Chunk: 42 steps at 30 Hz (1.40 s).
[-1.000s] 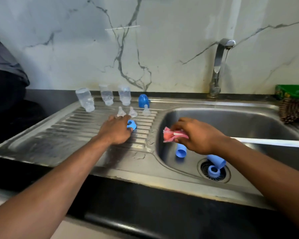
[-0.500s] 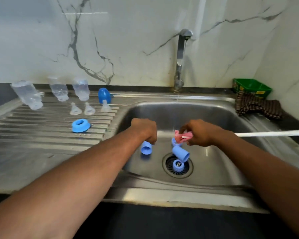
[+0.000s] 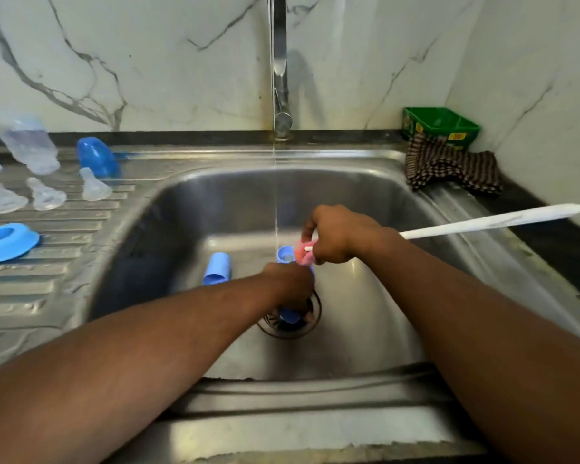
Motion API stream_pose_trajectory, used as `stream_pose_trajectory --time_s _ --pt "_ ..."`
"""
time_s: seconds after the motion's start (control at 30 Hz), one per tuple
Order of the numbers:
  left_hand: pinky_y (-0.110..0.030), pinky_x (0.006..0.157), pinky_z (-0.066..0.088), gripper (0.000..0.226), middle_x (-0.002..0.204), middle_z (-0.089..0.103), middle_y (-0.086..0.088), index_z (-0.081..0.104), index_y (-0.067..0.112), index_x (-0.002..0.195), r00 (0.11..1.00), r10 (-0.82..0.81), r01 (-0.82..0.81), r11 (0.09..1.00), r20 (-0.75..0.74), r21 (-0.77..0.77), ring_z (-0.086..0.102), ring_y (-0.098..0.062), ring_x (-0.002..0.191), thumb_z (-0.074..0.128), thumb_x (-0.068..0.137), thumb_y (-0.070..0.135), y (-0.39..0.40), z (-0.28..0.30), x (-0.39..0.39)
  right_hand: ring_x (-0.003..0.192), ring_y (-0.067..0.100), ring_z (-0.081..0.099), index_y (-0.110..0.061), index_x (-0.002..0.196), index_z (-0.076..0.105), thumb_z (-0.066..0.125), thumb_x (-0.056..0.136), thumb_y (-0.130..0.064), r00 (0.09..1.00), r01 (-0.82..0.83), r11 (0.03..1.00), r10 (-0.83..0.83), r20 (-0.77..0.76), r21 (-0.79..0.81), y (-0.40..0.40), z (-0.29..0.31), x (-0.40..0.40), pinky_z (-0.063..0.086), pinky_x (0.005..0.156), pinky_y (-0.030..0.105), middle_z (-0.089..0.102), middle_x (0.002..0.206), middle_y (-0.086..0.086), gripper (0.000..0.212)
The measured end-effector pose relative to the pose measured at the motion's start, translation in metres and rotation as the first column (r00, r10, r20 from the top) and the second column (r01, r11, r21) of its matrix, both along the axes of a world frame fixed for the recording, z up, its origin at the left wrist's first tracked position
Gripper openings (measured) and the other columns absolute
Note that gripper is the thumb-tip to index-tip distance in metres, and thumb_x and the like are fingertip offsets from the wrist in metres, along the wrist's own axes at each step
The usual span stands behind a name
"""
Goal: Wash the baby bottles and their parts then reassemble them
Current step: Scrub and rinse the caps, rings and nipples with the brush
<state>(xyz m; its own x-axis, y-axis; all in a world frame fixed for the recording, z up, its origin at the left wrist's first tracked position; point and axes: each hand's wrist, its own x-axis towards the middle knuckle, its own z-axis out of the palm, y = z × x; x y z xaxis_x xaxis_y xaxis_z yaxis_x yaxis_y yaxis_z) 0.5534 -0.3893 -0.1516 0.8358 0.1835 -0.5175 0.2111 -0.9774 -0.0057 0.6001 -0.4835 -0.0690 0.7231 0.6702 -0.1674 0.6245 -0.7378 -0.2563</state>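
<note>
At frame center, we are now gripping a blue cap (image 3: pixel 287 254) in our left hand (image 3: pixel 290 286), moved over from the drainboard, while our right hand (image 3: pixel 339 234) is clutching the brush (image 3: pixel 489 220): scrubbing under the stream is resuming.

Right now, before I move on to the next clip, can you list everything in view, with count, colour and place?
bottles: two, clear, upside down at the drainboard's back left
nipples: three, clear, in a row on the drainboard
cap: one, blue, behind the nipples
ring: one, blue, on the drainboard
cups: one lying in the sink, another under the water stream, blue
sink: one, steel
tap: one, steel, running
box: one, green, back right corner
cloth: one, striped brown, by the box
brush: one, white handle, pink head
left hand: over the drain, holding a blue part
right hand: gripping the brush
</note>
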Motion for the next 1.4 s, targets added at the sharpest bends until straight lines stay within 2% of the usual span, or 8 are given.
stream_pose_trajectory --time_s 0.13,0.27,0.4,0.7,0.87,1.07,1.27,1.4 --pt "-0.029 0.056 0.058 0.019 0.09 0.068 -0.014 0.067 0.001 0.1 0.895 0.443 -0.4 0.729 -0.063 -0.556 0.068 -0.022 0.061 0.072 0.089 0.015 0.039 0.04 0.013 0.112 0.026 0.061 -0.027 0.12 0.064 0.069 0.087 -0.033 0.988 0.082 0.985 -0.101 0.12 0.154 -0.002 0.009 -0.001 0.047 0.088 0.034 0.064 0.124 0.003 0.034" --pt "-0.035 0.064 0.061 0.043 0.108 0.068 -0.025 0.063 -0.003 0.11 0.611 0.791 -0.164 0.153 0.021 -0.974 0.069 -0.026 0.069 0.061 0.096 0.037 0.062 0.07 0.02 0.118 0.027 0.056 -0.032 0.131 0.054 0.061 0.091 -0.027 0.956 0.08 0.925 -0.177 0.234 0.373 -0.001 0.015 0.0 0.04 0.085 0.031 0.057 0.13 0.004 0.041" --pt "-0.031 0.055 0.06 0.067 0.105 0.07 -0.022 0.059 0.0 0.126 0.537 0.83 -0.063 -0.14 -0.152 -0.988 0.071 -0.026 0.071 0.031 0.101 0.055 0.063 0.074 0.029 0.121 0.027 0.053 -0.029 0.139 0.046 0.06 0.091 -0.027 0.932 0.033 0.935 -0.157 0.328 0.353 0.0 0.019 -0.004 0.044 0.092 0.038 0.054 0.133 0.003 0.05" --pt "-0.027 0.051 0.058 0.061 0.068 0.073 -0.01 0.067 0.007 0.096 0.536 0.836 -0.079 -0.087 -0.116 -0.993 0.07 -0.02 0.054 0.025 0.105 0.051 0.06 0.071 0.026 0.123 0.027 0.053 -0.023 0.142 0.044 0.069 0.087 -0.029 0.938 -0.006 0.915 -0.135 0.321 0.403 0.0 0.024 -0.008 0.045 0.096 0.04 0.055 0.135 0.004 0.06" --pt "-0.019 0.04 0.046 0.035 0.049 0.058 0.0 0.059 0.013 0.078 0.564 0.812 0.024 -0.196 -0.148 -0.98 0.054 -0.01 0.039 0.043 0.102 0.031 0.052 0.081 0.017 0.11 0.029 0.057 -0.023 0.13 0.058 0.063 0.089 -0.02 0.944 -0.128 0.939 0.017 0.329 0.32 0.019 0.025 -0.018 0.045 0.082 0.036 0.054 0.118 0.005 0.041" --pt "-0.019 0.041 0.043 0.056 0.046 0.054 0.002 0.059 0.018 0.047 0.566 0.81 0.113 -0.26 -0.153 -0.959 0.052 -0.013 0.04 0.039 0.099 0.028 0.057 0.082 0.017 0.107 0.029 0.061 -0.027 0.125 0.063 0.055 0.094 -0.025 0.836 -0.114 0.948 -0.07 0.545 0.297 0.047 0.032 -0.011 0.038 0.073 0.034 0.061 0.117 0.003 0.032" --pt "-0.02 0.044 0.043 0.029 0.052 0.061 0.005 0.064 0.013 0.087 0.495 0.864 0.244 -0.239 -0.091 -0.94 0.053 -0.007 0.042 0.044 0.103 0.026 0.068 0.085 0.02 0.106 0.036 0.06 -0.014 0.117 0.058 0.066 0.087 -0.024 0.83 0.038 0.938 -0.221 0.511 0.344 0.066 0.044 -0.001 0.041 0.075 0.036 0.062 0.112 0.016 0.033" --pt "-0.019 0.053 0.046 0.029 0.062 0.068 0.005 0.063 0.01 0.098 0.509 0.86 0.276 -0.206 -0.04 -0.939 0.06 -0.005 0.052 0.04 0.106 0.025 0.073 0.076 0.02 0.089 0.03 0.064 -0.014 0.092 0.068 0.075 0.076 -0.025 0.961 0.119 0.87 -0.221 0.163 0.478 0.074 0.04 0.009 0.04 0.066 0.027 0.067 0.095 0.011 0.02"
